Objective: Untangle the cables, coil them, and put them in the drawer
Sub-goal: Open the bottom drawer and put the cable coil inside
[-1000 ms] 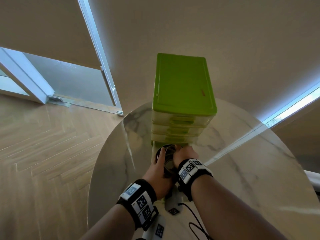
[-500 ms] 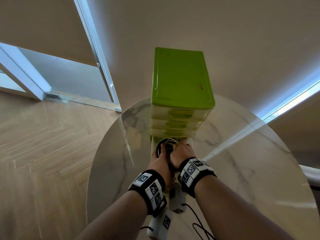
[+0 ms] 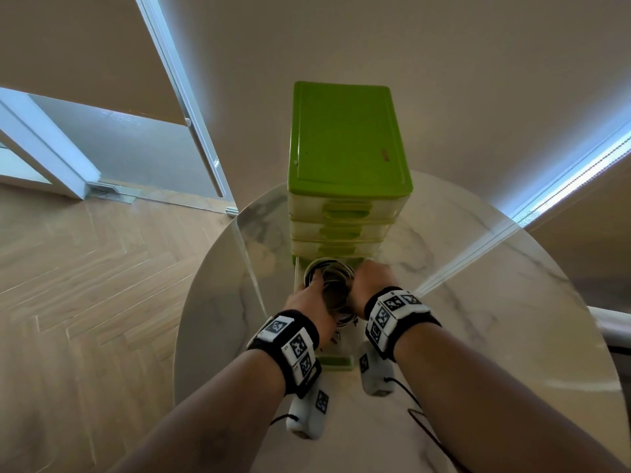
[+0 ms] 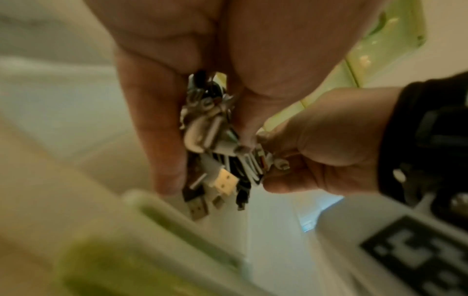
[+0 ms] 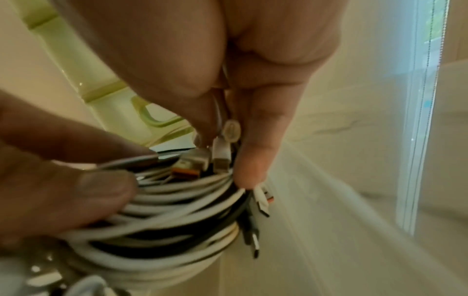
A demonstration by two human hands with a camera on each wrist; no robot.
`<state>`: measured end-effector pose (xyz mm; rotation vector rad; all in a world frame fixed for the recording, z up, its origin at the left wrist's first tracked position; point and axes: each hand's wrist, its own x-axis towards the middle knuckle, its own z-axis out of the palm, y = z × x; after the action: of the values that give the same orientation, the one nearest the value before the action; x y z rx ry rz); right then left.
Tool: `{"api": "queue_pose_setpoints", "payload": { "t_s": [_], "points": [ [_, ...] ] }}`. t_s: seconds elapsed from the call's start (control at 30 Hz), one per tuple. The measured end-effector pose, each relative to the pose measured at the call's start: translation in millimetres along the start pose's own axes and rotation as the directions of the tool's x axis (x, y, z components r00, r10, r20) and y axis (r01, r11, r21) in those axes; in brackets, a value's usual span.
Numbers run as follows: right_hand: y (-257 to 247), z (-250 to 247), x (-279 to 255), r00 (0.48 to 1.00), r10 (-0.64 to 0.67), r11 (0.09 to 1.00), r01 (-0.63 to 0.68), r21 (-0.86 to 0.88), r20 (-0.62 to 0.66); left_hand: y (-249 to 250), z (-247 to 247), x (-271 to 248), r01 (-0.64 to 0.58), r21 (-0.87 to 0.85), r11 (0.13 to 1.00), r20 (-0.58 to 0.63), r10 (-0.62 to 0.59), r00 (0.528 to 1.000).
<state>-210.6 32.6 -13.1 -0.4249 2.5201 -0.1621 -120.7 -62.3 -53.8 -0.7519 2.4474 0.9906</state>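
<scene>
Both hands hold the coiled cable bundle (image 3: 333,288) over the pulled-out bottom drawer (image 3: 336,361) of the green drawer unit (image 3: 345,138), at 12 o'clock on the marble table (image 3: 478,302). The left hand (image 3: 309,307) grips its 9 o'clock side with curled fingers, and the right hand (image 3: 370,285) pinches its 3 o'clock side.

I can read no words, brand names or numbers anywhere. The only signs I find are black-and-white square code markers on my wristbands (image 3: 293,346) and on the white camera housings (image 3: 309,413) under my wrists. A small reddish mark on the green drawer unit's lid (image 3: 384,154) might be a label, but it's too blurred to read.
</scene>
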Motion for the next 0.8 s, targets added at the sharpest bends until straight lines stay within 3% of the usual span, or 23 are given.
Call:
{"api": "queue_pose_setpoints", "payload": {
  "t_s": [0.1, 0.23, 0.37, 0.53, 0.63, 0.7, 0.8],
  "points": [
    [-1.6, 0.6, 2.4, 1.000, 0.000, 1.000, 0.000, -0.011, -0.005, -0.8, -2.5, -5.3, -0.004, 0.089, 0.996, -0.100, 0.013, 0.995],
    [-0.4, 3.9, 4.9, 1.000, -0.020, 0.999, 0.021, -0.027, 0.016, -1.6, -16.4, -11.3, -0.062, 0.235, 0.970, -0.097, 0.087, 0.991],
    [-0.6, 5.2, 4.7, 0.994, -0.060, 0.991, 0.070, -0.111, 0.091, -6.3, -35.7, 1.7, -0.114, 0.343, 0.932, -0.020, 0.129, 0.991],
    [6.1, -1.6, 7.7, 0.996, -0.019, 0.999, 0.016, -0.030, -0.085, -5.0, -39.9, 12.6, -0.206, 0.377, 0.903, 0.185, 0.144, 0.972],
    [9.9, -4.4, 5.6, 0.988, -0.019, 1.000, 0.017, -0.017, -0.153, -6.9, -34.5, 21.3, -0.219, 0.440, 0.871, 0.206, 0.139, 0.969],
    [12.9, -3.9, 4.7, 0.985, -0.071, 0.997, 0.064, -0.053, -0.158, -12.7, -25.4, 34.0, -0.192, 0.467, 0.863, 0.184, 0.117, 0.976],
    [15.3, 6.4, 5.2, 0.957, -0.288, 0.936, 0.276, -0.217, -0.027, -23.3, -7.0, 50.9, -0.180, 0.448, 0.876, 0.177, 0.110, 0.978]
  ]
}}
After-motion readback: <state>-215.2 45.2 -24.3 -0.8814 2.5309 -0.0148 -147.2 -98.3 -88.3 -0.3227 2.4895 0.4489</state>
